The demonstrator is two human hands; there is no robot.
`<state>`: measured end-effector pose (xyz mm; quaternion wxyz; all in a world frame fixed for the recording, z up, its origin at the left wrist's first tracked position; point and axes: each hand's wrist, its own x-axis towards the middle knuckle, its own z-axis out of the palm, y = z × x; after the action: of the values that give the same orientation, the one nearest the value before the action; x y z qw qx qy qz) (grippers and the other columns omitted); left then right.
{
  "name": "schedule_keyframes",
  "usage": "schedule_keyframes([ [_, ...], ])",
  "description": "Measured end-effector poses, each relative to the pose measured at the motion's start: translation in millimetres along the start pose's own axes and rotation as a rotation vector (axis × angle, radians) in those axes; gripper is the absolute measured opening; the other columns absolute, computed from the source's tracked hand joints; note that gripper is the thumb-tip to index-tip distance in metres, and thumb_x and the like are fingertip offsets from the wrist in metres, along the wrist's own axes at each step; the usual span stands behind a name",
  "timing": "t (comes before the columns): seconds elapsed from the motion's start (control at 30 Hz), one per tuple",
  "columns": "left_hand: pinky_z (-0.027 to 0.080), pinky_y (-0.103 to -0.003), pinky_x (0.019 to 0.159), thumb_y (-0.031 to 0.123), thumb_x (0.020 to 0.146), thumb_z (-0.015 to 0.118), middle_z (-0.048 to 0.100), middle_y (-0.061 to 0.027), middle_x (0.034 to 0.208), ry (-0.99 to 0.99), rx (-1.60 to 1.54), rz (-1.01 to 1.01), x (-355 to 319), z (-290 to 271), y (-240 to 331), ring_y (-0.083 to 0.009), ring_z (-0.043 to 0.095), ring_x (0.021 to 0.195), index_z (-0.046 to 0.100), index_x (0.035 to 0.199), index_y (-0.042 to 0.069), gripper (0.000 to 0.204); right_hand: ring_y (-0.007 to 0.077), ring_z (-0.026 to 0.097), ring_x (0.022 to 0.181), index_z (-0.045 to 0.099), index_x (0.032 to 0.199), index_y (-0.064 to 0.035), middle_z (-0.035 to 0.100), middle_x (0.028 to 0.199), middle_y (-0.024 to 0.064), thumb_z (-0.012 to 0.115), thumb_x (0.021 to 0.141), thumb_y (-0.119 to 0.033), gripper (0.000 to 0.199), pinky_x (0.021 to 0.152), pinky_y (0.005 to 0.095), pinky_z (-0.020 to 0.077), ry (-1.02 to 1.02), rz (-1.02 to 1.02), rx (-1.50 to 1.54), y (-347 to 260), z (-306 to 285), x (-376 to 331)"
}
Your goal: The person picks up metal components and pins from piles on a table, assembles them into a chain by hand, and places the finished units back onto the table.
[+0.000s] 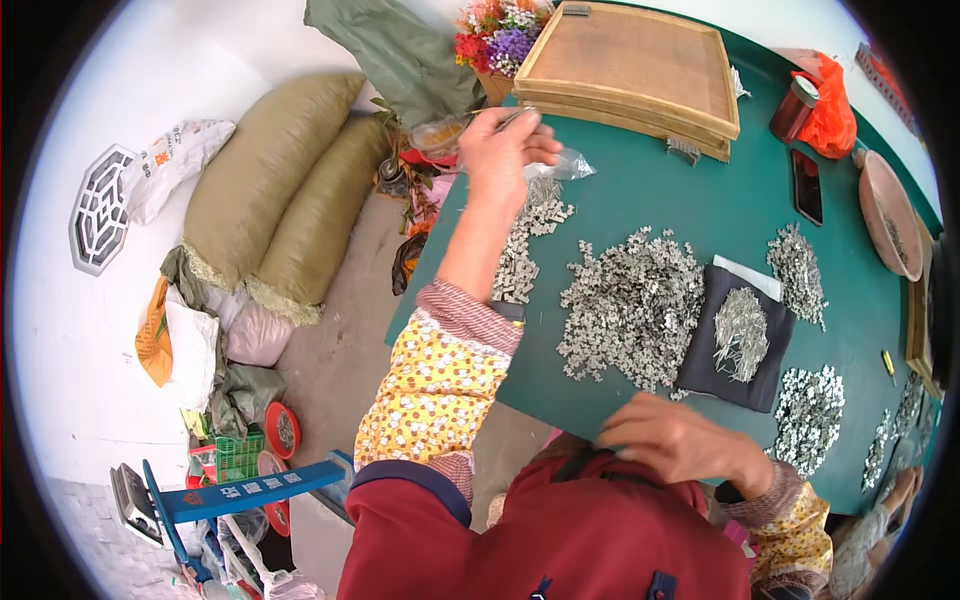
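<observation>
My left hand (pixel 497 158) is raised over the far left part of the green table (pixel 620 185). Its fingers are bent together, with a thin greyish thing at their tips that is too small to name. Below it lies a pile of small metal pieces (pixel 520 255) beside a clear plastic bag (pixel 572 165). My right hand (pixel 672 437), smeared by motion, hovers at the table's near edge close to my chest; its fingers curl inward and I cannot see anything in them. Just beyond it are a large heap of metal pieces (pixel 635 305) and a dark cloth (pixel 700 340) bearing thin metal pins (pixel 740 335).
Stacked wooden trays (pixel 630 60) stand at the back. A jar (pixel 795 110), red bag (pixel 830 110), phone (pixel 806 187) and pink bowl (pixel 888 215) are on the right. More metal piles (pixel 810 420) lie there. Full sacks (pixel 270 170) lean left; a person's hand (pixel 903 490) shows far right.
</observation>
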<state>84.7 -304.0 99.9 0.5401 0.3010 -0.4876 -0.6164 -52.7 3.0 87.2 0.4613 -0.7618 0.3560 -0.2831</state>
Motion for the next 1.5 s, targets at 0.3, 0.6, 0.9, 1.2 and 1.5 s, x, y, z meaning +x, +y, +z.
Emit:
schedule_keyframes([
  [0.3,0.054,-0.030,0.044,0.001,0.089,0.061,0.064,-0.0164,0.074,-0.144,-0.063,0.028,4.8,69.4,9.0,-0.0235,0.066,0.055,0.055,0.093,-0.007,0.011,0.0321,0.054,0.102,0.048,0.135,-0.0142,0.053,0.120,0.0115,0.051,0.082,0.003,0.055,0.083,0.0435,0.0439,-0.283,-0.292,0.035,-47.4,32.3,61.6],
  [0.6,0.054,-0.030,0.044,0.001,0.089,0.059,0.063,-0.0160,0.072,-0.147,-0.130,-0.003,6.3,85.6,3.4,-0.0236,0.066,0.055,0.054,0.092,-0.006,0.009,0.0283,0.053,0.098,0.060,0.120,-0.0109,0.055,0.104,0.0100,0.054,0.083,-0.002,0.039,0.079,0.0403,0.0446,-0.295,-0.344,-0.110,-55.0,45.3,74.9],
  [0.9,0.055,-0.030,0.046,0.001,0.089,0.061,0.065,-0.0174,0.074,-0.189,-0.141,-0.031,6.9,89.9,6.9,-0.0233,0.066,0.057,0.056,0.091,-0.006,0.009,0.0318,0.054,0.105,0.061,0.110,-0.0008,0.059,0.102,0.0155,0.051,0.082,-0.003,0.030,0.086,0.0441,0.0451,-0.391,-0.434,0.187,-59.3,64.6,77.7],
  [1.2,0.055,-0.031,0.045,0.000,0.088,0.060,0.063,-0.0170,0.075,-0.182,-0.216,-0.065,5.5,107.7,3.5,-0.0244,0.066,0.057,0.054,0.091,-0.007,0.009,0.0355,0.059,0.098,0.060,0.098,0.0016,0.063,0.097,0.0164,0.050,0.082,-0.003,0.020,0.087,0.0447,0.0446,-0.392,-0.425,0.351,-55.6,76.2,87.9],
  [1.5,0.053,-0.030,0.038,0.000,0.086,0.059,0.061,-0.0167,0.067,-0.279,-0.465,-0.081,-18.7,171.5,26.4,-0.0247,0.064,0.050,0.053,0.086,-0.009,0.011,0.0357,0.064,0.080,0.066,0.094,-0.0027,0.066,0.089,0.0147,0.051,0.080,-0.014,0.024,0.079,0.0437,0.0500,-0.297,-0.441,0.005,-52.6,81.2,81.5],
])
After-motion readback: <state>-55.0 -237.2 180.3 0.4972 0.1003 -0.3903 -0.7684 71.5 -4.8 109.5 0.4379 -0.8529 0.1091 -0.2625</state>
